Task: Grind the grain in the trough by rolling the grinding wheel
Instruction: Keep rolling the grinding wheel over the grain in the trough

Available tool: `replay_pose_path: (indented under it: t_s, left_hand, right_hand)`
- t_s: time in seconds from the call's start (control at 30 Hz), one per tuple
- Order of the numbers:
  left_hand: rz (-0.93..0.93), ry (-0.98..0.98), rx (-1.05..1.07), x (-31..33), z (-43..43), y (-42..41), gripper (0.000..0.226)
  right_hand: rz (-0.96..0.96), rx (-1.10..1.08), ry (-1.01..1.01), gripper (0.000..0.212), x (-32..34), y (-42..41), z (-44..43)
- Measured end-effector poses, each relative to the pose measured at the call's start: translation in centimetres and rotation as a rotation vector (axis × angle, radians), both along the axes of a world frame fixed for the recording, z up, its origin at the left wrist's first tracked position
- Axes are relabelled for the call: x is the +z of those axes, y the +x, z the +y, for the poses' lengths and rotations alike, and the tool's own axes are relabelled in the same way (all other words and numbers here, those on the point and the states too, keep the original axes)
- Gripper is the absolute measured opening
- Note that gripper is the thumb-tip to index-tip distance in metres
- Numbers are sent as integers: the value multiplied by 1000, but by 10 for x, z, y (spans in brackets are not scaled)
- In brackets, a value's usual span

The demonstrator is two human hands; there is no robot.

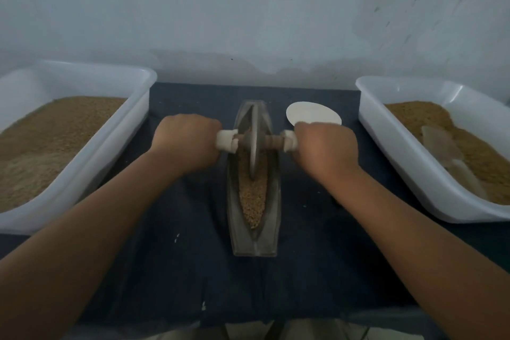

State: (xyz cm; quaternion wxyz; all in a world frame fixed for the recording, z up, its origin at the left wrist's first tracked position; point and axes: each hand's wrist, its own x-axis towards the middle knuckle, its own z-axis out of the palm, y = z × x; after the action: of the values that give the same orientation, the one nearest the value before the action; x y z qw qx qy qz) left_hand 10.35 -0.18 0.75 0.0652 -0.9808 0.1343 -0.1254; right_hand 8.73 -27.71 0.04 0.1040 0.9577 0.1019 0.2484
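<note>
Dark blue cloth covers the table [317, 257], which stands against a pale wall [248, 8]. Count: one metal trough [273, 223] at centre, lengthwise to the person; one grinding wheel [254, 143] upright on edge in its far half; one white disc [311, 113] just beyond the right hand [327, 149]; two white tubs, the left tub [132, 107] and the right tub [386, 130], both holding brown material. The grain [252, 196] lies in the trough, mostly nearer than the wheel. Both arms reach forward, backs of the hands upward. The left hand [186, 143] and right hand each grip one white-wrapped end of the axle [271, 141], fingers [212, 130] curled round it and fingertips hidden. A translucent scoop [447, 152] in the right tub is indistinct. Both tubs are cut off at the frame edges.
</note>
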Motion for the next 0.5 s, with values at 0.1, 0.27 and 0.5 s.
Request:
replay_pose_path:
  t_s: [0.1,0.27,0.5]
  left_hand:
    - [6,-53,25,6,-6,22,22]
    - [107,-21,-32,6,2,-8,17]
    - [53,46,-71,-4,15,-44,30]
  right_hand:
    - [19,-67,4,22,11,30,10]
    - [90,3,12,30,6,-5,-3]
    - [87,91,12,41,0,-42,-13]
